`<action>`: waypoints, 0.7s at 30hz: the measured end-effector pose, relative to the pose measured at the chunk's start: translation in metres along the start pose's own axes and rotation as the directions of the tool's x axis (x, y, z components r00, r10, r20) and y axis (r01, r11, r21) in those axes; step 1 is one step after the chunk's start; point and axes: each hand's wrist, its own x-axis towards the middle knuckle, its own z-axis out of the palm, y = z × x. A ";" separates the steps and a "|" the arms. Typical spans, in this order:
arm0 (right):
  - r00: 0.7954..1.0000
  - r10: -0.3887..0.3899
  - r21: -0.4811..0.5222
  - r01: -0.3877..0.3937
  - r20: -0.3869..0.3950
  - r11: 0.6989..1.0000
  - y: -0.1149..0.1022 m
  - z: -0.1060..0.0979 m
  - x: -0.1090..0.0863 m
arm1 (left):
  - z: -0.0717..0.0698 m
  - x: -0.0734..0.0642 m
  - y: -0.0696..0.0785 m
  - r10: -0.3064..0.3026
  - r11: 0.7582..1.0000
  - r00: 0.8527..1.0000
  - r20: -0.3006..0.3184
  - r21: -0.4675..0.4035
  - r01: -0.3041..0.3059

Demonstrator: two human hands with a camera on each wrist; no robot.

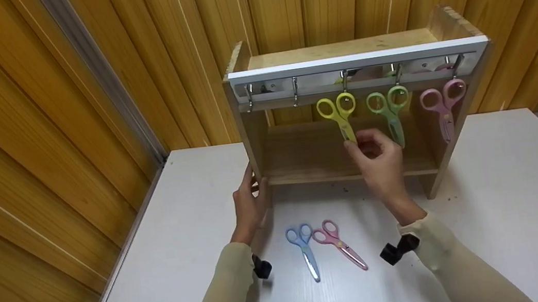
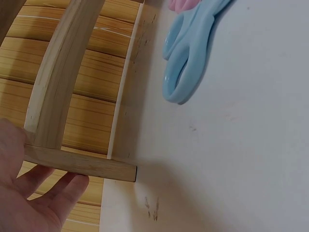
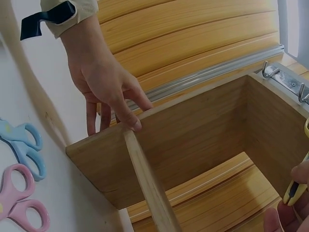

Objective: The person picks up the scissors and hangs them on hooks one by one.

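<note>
A small wooden shelf (image 1: 342, 152) carries a metal rail of hooks (image 1: 361, 62) along its top front. With thumb and fingertips, my right hand (image 1: 382, 162) pinches the lower end of the yellow scissors (image 1: 340, 116), whose one handle loop is at the middle hook. Green scissors (image 1: 390, 109) and pink scissors (image 1: 444, 107) hang to the right of them. Low on the shelf's left side panel (image 3: 96, 150), my left hand (image 1: 251, 202) grips the board, thumb on the inner side and fingers outside. Blue scissors (image 1: 304, 250) lie on the table beside a second pair of pink scissors (image 1: 339, 244).
The shelf stands on a white table (image 1: 160, 269) in front of a wood-panelled wall (image 1: 173, 54). Two hooks at the rail's left, one of them the second hook (image 1: 295, 91), hold nothing. A metal strip (image 1: 98, 80) runs up the wall corner at left.
</note>
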 end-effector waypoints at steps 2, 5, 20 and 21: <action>1.000 0.008 0.000 -0.008 0.000 1.000 0.000 -0.001 -0.001 | 0.000 0.000 0.000 -0.005 1.000 1.000 0.002 0.000 0.005; 1.000 0.021 0.001 -0.021 -0.001 1.000 0.003 -0.001 -0.001 | 0.000 0.000 -0.001 -0.008 1.000 1.000 0.004 -0.003 0.008; 0.999 0.044 0.040 -0.044 -0.009 0.998 0.010 -0.002 0.002 | 0.001 0.000 0.000 -0.017 0.999 1.000 0.014 -0.034 0.017; 0.999 0.043 0.033 -0.043 -0.010 0.999 0.010 -0.001 0.002 | 0.000 0.000 0.000 -0.016 0.999 1.000 0.012 -0.035 0.016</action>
